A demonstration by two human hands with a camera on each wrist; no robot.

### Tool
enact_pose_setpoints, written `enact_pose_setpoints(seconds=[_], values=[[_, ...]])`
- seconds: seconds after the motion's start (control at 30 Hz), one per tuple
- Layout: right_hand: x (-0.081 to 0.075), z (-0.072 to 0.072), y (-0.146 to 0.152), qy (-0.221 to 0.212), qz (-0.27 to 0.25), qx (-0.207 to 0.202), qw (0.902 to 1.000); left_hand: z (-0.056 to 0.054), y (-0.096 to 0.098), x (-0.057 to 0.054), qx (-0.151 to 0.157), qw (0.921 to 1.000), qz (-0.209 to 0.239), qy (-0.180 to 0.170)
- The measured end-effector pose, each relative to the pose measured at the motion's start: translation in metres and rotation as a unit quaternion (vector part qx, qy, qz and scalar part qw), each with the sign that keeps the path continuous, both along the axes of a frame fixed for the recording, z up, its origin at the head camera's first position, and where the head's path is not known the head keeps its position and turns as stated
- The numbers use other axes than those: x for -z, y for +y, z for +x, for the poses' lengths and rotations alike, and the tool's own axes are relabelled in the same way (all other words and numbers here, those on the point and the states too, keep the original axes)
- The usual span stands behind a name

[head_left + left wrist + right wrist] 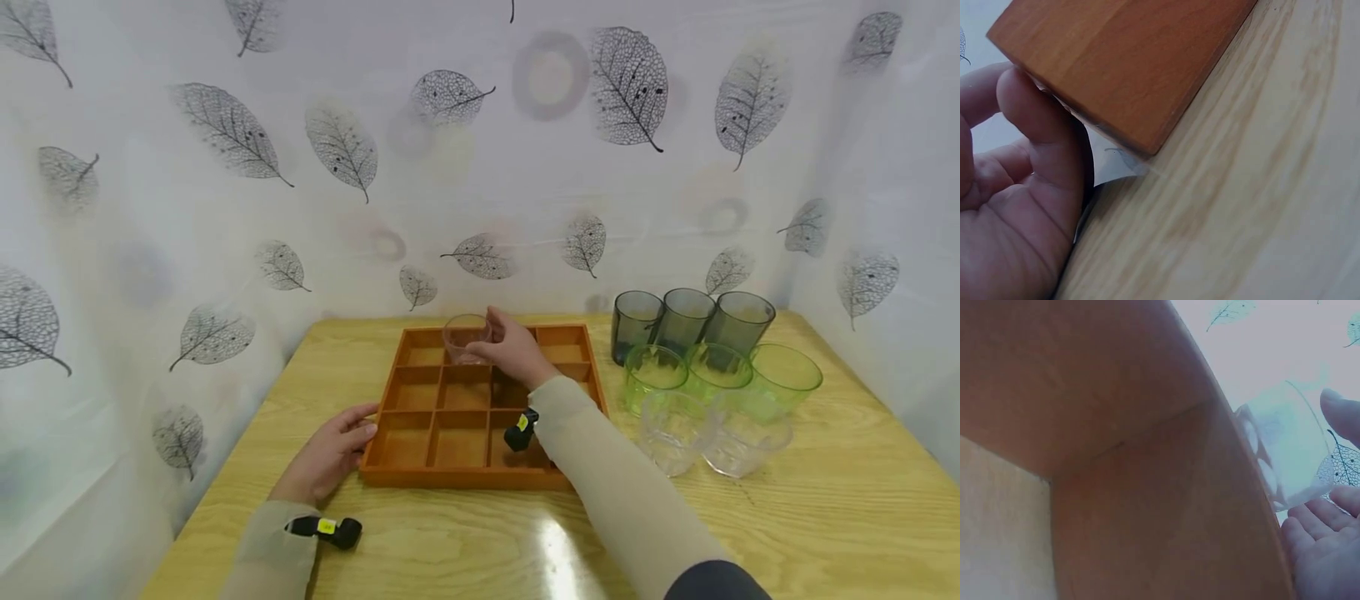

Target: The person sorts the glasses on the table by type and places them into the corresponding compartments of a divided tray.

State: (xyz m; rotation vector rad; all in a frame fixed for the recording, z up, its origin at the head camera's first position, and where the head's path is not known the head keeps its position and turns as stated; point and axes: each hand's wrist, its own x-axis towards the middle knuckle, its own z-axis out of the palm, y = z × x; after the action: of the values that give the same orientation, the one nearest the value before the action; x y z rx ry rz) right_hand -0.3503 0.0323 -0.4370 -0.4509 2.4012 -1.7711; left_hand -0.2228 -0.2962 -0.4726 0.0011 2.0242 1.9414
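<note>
A clear glass (467, 337) is held between the thumb and fingers of my right hand (519, 348). It is at the back row of a divided wooden tray (465, 477), second compartment from the left; how far down it sits I cannot tell. The right wrist view shows the glass (1291, 444) with its patterned base close to the tray's wall (1166, 506). My left hand (333, 450) rests against the outside of the tray's left wall. Its bent thumb (1035, 112) touches that wall in the left wrist view, with loosely curled fingers beside it.
Right of the tray stand several glasses: dark grey ones (684, 317) at the back, green ones (717, 371) before them, clear ones (742, 442) in front. They stand close together on the wooden table (450, 542). A leaf-patterned sheet (480, 167) hangs behind the table.
</note>
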Motion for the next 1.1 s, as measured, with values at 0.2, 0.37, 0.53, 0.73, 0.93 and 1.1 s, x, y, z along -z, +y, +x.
enact_pose_setpoints(seconds=[0.2,0.37,0.53,0.73,0.93,1.1], values=[[-0.008,0.003,0.008,0.004,-0.005,0.014,0.9999,0.001,0.002,0.001,0.003,1.0,0.001,0.001],[-0.021,0.009,0.014,0.028,-0.01,0.03,0.9991,0.002,0.002,0.001,0.004,1.0,0.003,-0.002],[-0.039,0.019,0.022,0.048,-0.021,0.035,0.998,0.002,0.003,-0.001,0.002,1.0,-0.004,0.001],[-0.062,0.033,0.035,0.068,-0.02,0.035,0.9969,0.001,0.002,-0.003,0.001,0.9999,-0.013,0.001],[-0.077,0.047,0.052,0.073,-0.016,0.035,0.9966,0.001,0.002,0.0,-0.002,0.9999,-0.011,-0.004],[-0.089,0.061,0.072,0.08,-0.016,0.027,0.9963,-0.001,0.003,0.0,0.005,0.9999,-0.011,-0.002]])
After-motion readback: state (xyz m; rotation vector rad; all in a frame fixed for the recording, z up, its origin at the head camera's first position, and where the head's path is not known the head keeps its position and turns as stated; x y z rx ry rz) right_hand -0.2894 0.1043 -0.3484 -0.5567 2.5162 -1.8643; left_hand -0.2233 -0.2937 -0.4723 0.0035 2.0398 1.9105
